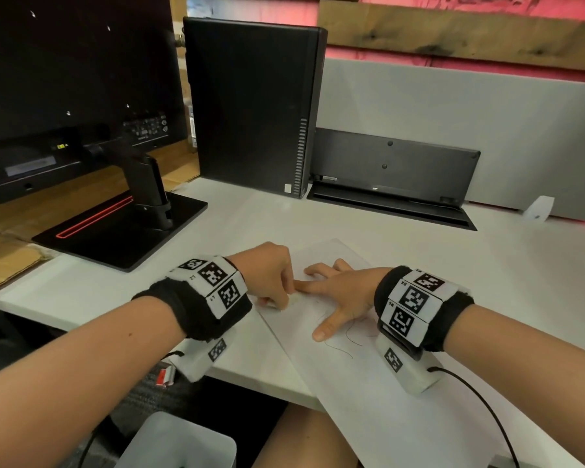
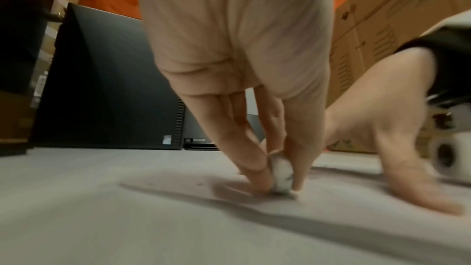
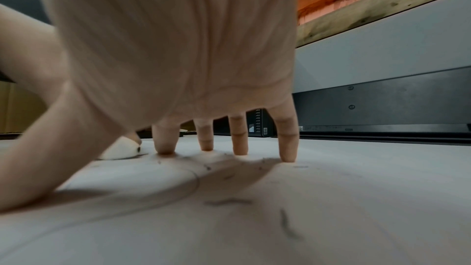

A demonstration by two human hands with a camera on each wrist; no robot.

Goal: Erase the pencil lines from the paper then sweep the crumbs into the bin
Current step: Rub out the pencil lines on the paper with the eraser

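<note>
A white sheet of paper (image 1: 352, 376) lies slanted on the white desk, its near end hanging over the front edge. Pencil lines (image 1: 347, 336) curl across its middle. My left hand (image 1: 271, 282) pinches a small white eraser (image 2: 281, 176) between fingers and thumb, its tip pressed onto the paper's left part. My right hand (image 1: 335, 292) lies spread flat on the paper, fingertips (image 3: 238, 149) pressing down just right of the eraser (image 3: 119, 149). Dark eraser crumbs (image 3: 226, 202) are scattered on the sheet under the right palm. A pale bin (image 1: 179, 440) stands below the desk edge.
A monitor on a black stand (image 1: 122, 228) fills the left. A black computer tower (image 1: 250, 106) stands at the back, with a black device (image 1: 392, 177) beside it against a grey divider (image 1: 470, 130). Cardboard (image 1: 4, 258) lies at the far left.
</note>
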